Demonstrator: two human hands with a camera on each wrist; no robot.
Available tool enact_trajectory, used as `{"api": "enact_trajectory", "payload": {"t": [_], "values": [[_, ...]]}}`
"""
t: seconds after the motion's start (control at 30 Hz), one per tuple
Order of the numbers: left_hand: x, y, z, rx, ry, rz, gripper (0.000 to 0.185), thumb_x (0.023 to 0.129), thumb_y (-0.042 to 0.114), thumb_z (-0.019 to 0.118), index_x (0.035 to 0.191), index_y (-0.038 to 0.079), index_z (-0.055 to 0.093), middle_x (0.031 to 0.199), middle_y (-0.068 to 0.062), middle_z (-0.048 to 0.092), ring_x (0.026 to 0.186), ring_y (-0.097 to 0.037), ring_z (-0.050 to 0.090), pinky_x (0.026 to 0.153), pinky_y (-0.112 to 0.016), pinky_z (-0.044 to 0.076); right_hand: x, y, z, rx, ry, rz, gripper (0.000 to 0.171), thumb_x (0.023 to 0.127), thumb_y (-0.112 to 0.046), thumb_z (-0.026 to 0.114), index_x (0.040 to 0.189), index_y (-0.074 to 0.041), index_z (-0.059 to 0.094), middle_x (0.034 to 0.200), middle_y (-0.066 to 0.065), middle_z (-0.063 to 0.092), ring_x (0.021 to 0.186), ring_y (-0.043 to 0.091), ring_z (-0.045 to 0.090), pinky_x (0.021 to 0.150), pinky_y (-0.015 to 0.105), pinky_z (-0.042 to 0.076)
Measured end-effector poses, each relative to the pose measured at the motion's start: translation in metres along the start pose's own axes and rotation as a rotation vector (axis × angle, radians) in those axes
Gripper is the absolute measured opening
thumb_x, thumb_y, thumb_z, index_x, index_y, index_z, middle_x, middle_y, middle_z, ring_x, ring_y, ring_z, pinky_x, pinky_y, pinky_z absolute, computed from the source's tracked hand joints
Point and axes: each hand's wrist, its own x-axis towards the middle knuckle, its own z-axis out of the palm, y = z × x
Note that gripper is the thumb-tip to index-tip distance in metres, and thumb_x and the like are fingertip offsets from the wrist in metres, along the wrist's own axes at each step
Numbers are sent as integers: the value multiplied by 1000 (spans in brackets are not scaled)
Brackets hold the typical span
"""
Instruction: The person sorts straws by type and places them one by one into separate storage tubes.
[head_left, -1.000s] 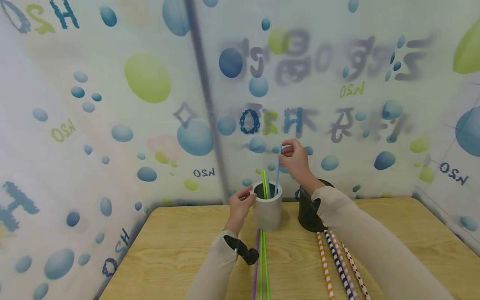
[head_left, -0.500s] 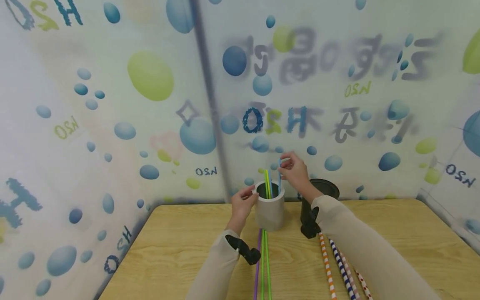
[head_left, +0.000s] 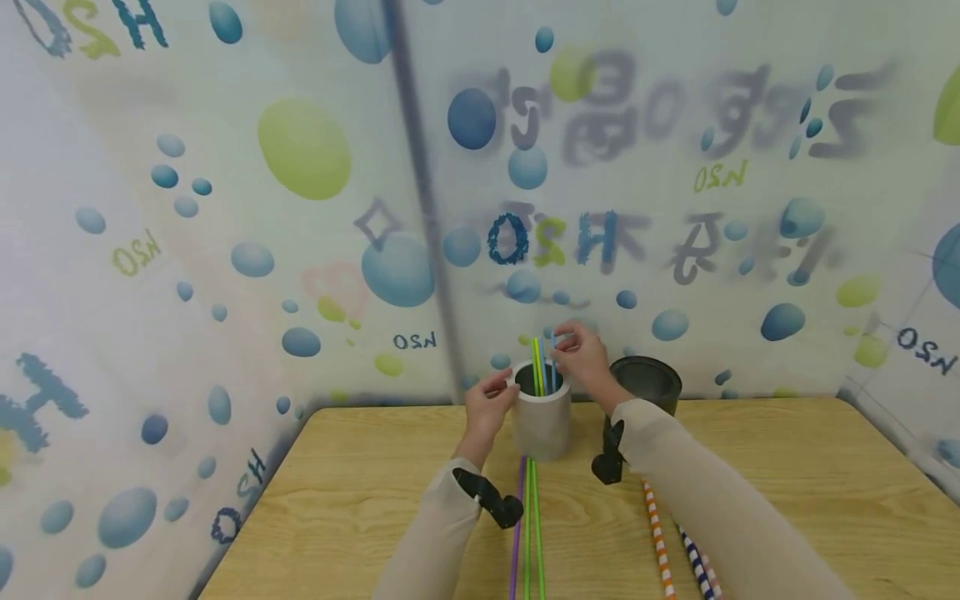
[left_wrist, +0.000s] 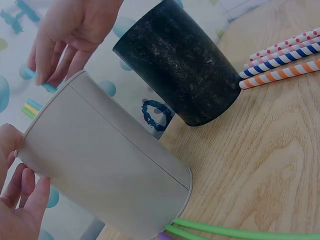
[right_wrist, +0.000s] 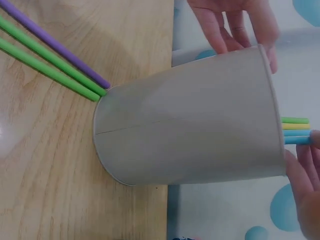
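A light grey cylindrical container (head_left: 542, 429) stands upright on the wooden table. My left hand (head_left: 486, 410) holds its rim from the left, thumb and fingers at the edge. At the opposite side of the mouth, my right hand (head_left: 583, 358) pinches the upper end of a light blue straw (right_wrist: 297, 140), whose lower part is inside the container. Beside it in there lean a green straw (right_wrist: 295, 120), a yellow straw (right_wrist: 296, 126) and another blue straw (right_wrist: 297, 133). Their lower ends are hidden by the container wall.
Right of the grey container stands a black container (left_wrist: 180, 65), partly behind my right forearm. Purple and green straws (head_left: 528, 525) lie before the grey one. Striped and dotted straws (left_wrist: 285, 75) lie before the black one. A patterned curtain (head_left: 300, 250) hangs behind the table (head_left: 360, 483).
My right hand has come down towards the grey container, and the blue straw has sunk deeper into it. My left hand has stayed at the rim.
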Motion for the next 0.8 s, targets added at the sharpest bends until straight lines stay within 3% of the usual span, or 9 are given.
{"api": "enact_trajectory", "payload": {"t": [0.13,0.47,0.8], "values": [[0,-1,0,-6,4,-4,32,81,11,67,113,7,65,104,-10,58,97,-22,54,79,-30,50,1,2,4,-43,-12,30,29,83,-1,64,111,0,56,90,15,59,79,24,59,62,29,52],[0,1,0,-5,7,-8,33,81,12,67,113,5,65,105,-11,59,97,-23,55,78,-29,50,5,1,8,-85,-31,71,30,81,-3,64,110,-1,57,94,18,61,79,27,59,66,35,53],[-1,2,0,-8,3,-14,34,82,11,66,115,5,64,107,-11,59,99,-24,54,79,-30,50,8,-1,15,-135,25,100,29,80,-1,63,109,-1,59,97,19,60,83,29,60,66,36,54]]}}
